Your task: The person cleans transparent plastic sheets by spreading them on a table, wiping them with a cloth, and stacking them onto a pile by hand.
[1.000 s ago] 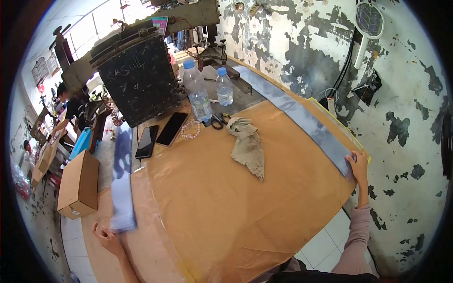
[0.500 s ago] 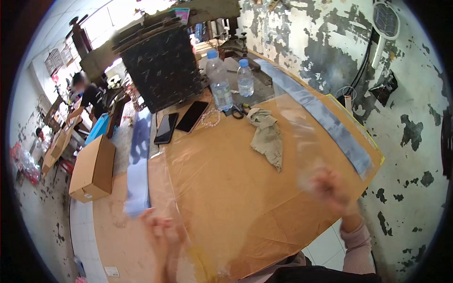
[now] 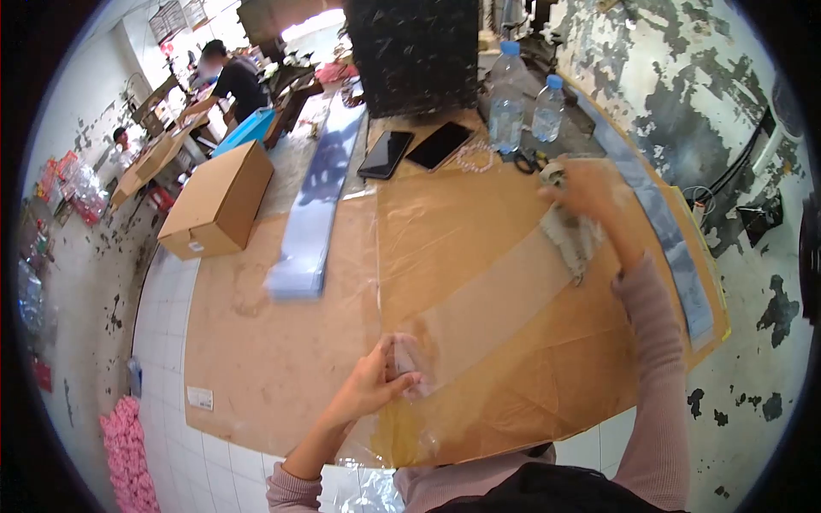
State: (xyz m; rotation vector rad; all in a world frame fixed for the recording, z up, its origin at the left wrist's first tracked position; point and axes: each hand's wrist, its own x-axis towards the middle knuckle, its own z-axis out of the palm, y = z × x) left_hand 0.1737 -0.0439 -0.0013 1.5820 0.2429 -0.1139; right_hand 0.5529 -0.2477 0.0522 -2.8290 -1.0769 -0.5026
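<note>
My left hand (image 3: 389, 376) is closed on the near end of a clear plastic strip (image 3: 492, 303), close to the front of the cardboard-covered table. The strip stretches diagonally across the brown surface to the grey-green cloth (image 3: 571, 235). Over the upper part of that cloth is my right hand (image 3: 590, 190), blurred, with its fingers curled onto the fabric. Black scissors (image 3: 525, 161) lie just left of it. A stack of bluish plastic strips (image 3: 310, 231) lies left of centre, and another bluish strip (image 3: 654, 209) runs along the right edge.
Two phones (image 3: 386, 155), a beaded bracelet (image 3: 475, 158) and two water bottles (image 3: 507, 103) are at the back, beside a black metal block (image 3: 413, 60). A cardboard box (image 3: 218, 201) stands at the left. A person in black (image 3: 239, 85) works farther back; a peeling wall (image 3: 761, 299) bounds the right.
My right hand has moved forward onto the cloth. My left hand has gone from beside the bluish stack to the right, with the clear strip now stretched across. The view has shifted left.
</note>
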